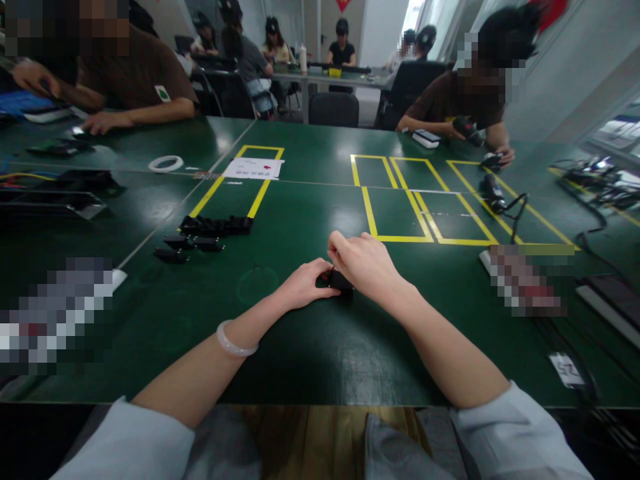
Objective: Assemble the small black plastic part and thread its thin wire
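A small black block-shaped part (342, 281) rests on the green table in front of me. My left hand (311, 283) grips its left side between thumb and fingers. Over the same part is my right hand (367, 263), its fingers curled together in a pinch; whatever is between those fingertips is hidden. To the left, several similar small black parts (190, 245) lie beside a row of black pieces (217, 225).
Yellow tape rectangles (404, 238) mark the table ahead. A paper sheet (254, 169) and a roll of white tape (166, 163) lie at left. Cables (590, 360) and a dark tool (494, 193) are at right. Co-workers sit across the table.
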Tool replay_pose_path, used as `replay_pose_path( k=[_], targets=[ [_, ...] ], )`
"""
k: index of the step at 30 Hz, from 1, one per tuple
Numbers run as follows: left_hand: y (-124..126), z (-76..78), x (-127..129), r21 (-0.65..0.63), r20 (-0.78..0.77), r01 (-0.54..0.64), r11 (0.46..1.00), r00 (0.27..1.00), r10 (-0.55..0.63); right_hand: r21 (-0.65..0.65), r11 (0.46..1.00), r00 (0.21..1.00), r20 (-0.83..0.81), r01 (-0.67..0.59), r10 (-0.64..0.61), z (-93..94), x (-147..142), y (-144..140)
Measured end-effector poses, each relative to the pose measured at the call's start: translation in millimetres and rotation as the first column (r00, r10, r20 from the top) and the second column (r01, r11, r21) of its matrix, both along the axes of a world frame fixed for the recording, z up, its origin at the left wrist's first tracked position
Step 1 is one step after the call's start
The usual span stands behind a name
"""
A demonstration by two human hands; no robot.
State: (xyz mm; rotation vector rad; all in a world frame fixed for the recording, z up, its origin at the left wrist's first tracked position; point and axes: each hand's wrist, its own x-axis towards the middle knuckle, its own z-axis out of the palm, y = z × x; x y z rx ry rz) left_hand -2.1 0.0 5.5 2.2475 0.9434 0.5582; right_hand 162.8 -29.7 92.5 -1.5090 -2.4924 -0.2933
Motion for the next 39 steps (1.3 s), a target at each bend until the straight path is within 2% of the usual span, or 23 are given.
replay_pose_path(
  k=[6,13,19,26,29,33,39],
  targets=[
    [0.1,-0.1,-0.2,0.011,0.009,0.012,1.000,1.000,-0.012,0.007,1.000,0.999,-0.037,-0.013,0.014,3.2,0.1,-4.4],
    [-0.2,0.8,-0.2,-0.012,-0.005,-0.007,1.000,1.000,0.007,-0.021,1.000,1.000,0.016,0.023,-0.023,1.7,-1.3,-1.1],
    [0.0,0.2,0.1,0.024,-0.003,0.015,1.000,1.000,-0.015,-0.023,1.000,0.999,-0.040,0.016,-0.017,3.7,-1.9,-4.6],
    [0.6,-0.9,-0.5,-0.004,-0.009,-0.001,1.000,1.000,0.001,-0.028,0.999,1.000,0.024,0.016,-0.015,2.8,-1.0,-2.4],
    [0.8,0.8,-0.7,-0.003,-0.018,0.008,1.000,1.000,-0.008,-0.035,0.999,1.000,0.002,0.011,-0.010,2.9,-1.4,-2.9],
    [0.9,-1.0,-1.0,-0.001,-0.001,0.007,1.000,1.000,-0.007,-0.028,1.000,0.999,-0.039,-0.007,0.006,4.8,-2.0,-5.0],
    [0.3,-2.2,-0.9,-0.021,0.006,-0.002,1.000,1.000,0.002,0.002,1.000,1.000,0.007,0.001,-0.001,1.3,-1.4,-2.3]
  ],
)
